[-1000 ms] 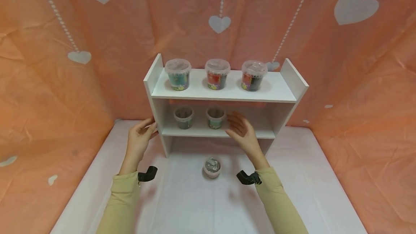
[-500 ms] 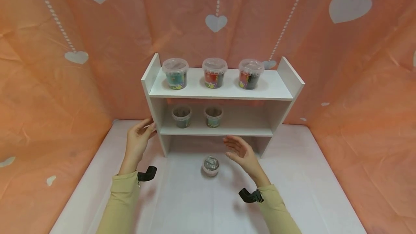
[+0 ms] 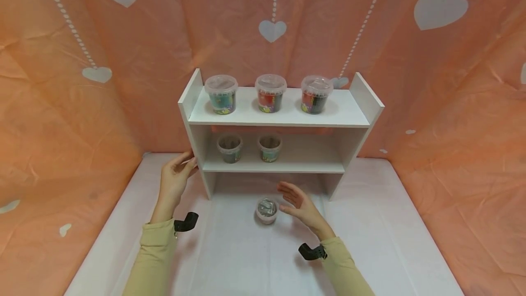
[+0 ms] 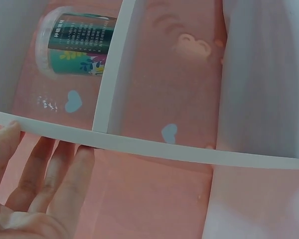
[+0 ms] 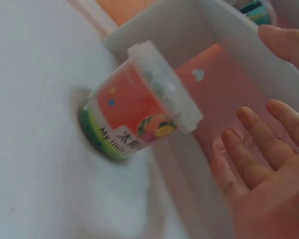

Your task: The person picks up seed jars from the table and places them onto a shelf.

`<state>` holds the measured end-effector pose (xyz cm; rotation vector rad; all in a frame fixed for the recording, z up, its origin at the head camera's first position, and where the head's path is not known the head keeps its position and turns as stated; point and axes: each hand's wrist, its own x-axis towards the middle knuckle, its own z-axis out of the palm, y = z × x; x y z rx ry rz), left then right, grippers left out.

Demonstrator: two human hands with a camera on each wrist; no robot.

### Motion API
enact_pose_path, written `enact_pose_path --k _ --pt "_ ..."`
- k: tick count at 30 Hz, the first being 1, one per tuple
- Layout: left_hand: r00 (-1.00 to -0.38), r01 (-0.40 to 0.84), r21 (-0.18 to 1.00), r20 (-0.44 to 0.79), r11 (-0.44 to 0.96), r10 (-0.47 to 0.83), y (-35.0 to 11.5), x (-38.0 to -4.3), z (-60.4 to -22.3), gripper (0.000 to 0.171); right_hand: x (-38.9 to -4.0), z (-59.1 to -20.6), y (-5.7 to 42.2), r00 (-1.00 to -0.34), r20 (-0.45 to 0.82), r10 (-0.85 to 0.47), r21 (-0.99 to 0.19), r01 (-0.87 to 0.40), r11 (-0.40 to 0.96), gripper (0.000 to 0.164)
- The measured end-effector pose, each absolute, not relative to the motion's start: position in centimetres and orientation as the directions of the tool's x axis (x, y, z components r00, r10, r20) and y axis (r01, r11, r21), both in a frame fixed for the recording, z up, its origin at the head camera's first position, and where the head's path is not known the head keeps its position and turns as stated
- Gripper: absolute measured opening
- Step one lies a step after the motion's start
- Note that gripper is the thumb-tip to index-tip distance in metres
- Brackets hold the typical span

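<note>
My left hand (image 3: 173, 182) is at the left side panel of a white two-tier shelf (image 3: 349, 108). In the left wrist view its straight fingers (image 4: 55, 174) rest against the panel's outer face, with the thumb near its edge. My right hand (image 3: 302, 207) hovers over the table, fingers spread and holding nothing, just right of a small lidded plastic cup (image 3: 266, 211). That cup stands upright on the table in front of the shelf. Seen from the right wrist, the cup (image 5: 134, 104) has a red and green label and a clear lid, apart from the fingers.
On the upper board stand a teal-labelled cup (image 3: 222, 95) and two red-labelled cups (image 3: 270, 95), (image 3: 316, 96), all lidded. Two cups (image 3: 230, 150), (image 3: 270, 150) stand on the lower board, left and middle. An orange curtain with hearts (image 3: 230, 22) hangs behind the white tabletop (image 3: 234, 250).
My right hand has come down from the lower board, beside its middle cup, to the cup on the table. The left hand stays at the side panel. The cups have not moved.
</note>
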<state>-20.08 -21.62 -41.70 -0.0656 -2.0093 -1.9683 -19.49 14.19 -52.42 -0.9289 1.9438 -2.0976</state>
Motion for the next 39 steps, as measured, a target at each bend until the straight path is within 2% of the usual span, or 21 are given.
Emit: enact_pose_path --k 17,27,39 --pt "-0.942 0.275 0.960 0.279 0.047 -0.184 -21.6 -19.8 -41.6 0.037 -20.0 -54.2 13.9 -0.801 0.211 -0.560 -0.977 -0.197 -0.087 0.078" --pt "-0.925 0.318 0.948 0.318 0.036 -0.206 -21.4 -19.8 -41.8 0.035 -19.7 -55.1 13.2 -0.774 0.253 -0.581 -0.967 -0.225 -0.120 0.078" --pt "-0.887 0.395 0.919 0.385 0.010 -0.255 -21.0 -19.6 -40.5 0.038 -19.1 -55.6 12.3 -0.808 0.161 -0.566 -0.985 -0.164 -0.046 0.078"
